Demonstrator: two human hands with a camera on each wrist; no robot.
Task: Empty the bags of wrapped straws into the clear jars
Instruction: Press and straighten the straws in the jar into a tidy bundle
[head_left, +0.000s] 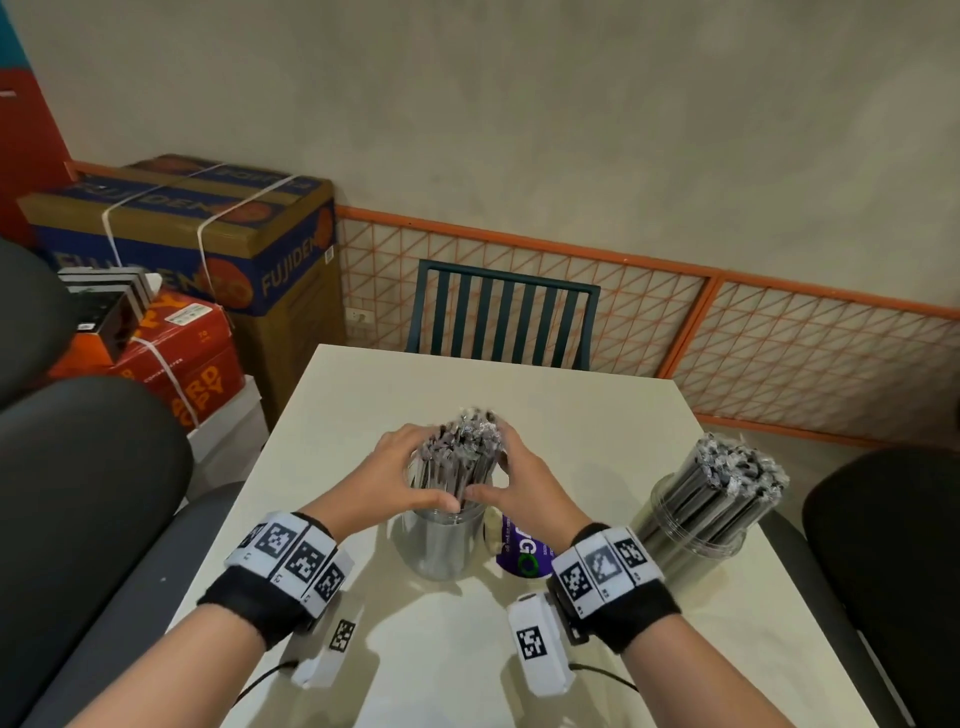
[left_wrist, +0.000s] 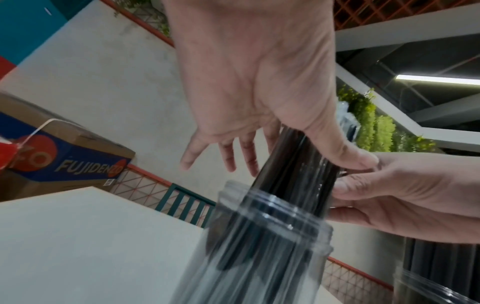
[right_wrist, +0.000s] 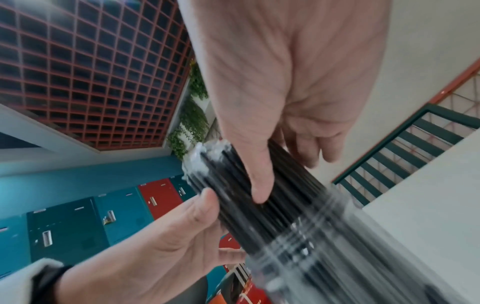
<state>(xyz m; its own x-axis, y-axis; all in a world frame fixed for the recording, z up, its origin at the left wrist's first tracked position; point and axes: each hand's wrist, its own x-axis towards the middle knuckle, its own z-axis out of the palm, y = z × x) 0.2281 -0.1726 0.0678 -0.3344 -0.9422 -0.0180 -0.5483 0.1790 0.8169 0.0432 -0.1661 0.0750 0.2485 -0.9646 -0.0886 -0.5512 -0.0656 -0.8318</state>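
Observation:
A bundle of black wrapped straws (head_left: 460, 457) stands upright in a clear jar (head_left: 441, 545) at the table's middle, its crinkled wrapper ends sticking out well above the rim. My left hand (head_left: 410, 467) and right hand (head_left: 519, 483) hold the bundle from both sides, thumbs meeting at the front just above the rim. In the left wrist view my left hand (left_wrist: 259, 123) has its thumb on the straws (left_wrist: 298, 174) and its other fingers spread. In the right wrist view my right hand (right_wrist: 285, 133) lays its thumb along the straws (right_wrist: 272, 216). A second jar (head_left: 696, 525), packed with straws, stands to the right.
A purple-printed bag (head_left: 522, 553) lies flat on the cream table (head_left: 571, 415) between the jars. A green slatted chair (head_left: 504, 317) faces the far edge. Cardboard boxes (head_left: 208, 234) are stacked at the left. Black seats flank the table at left (head_left: 78, 493) and right (head_left: 883, 545).

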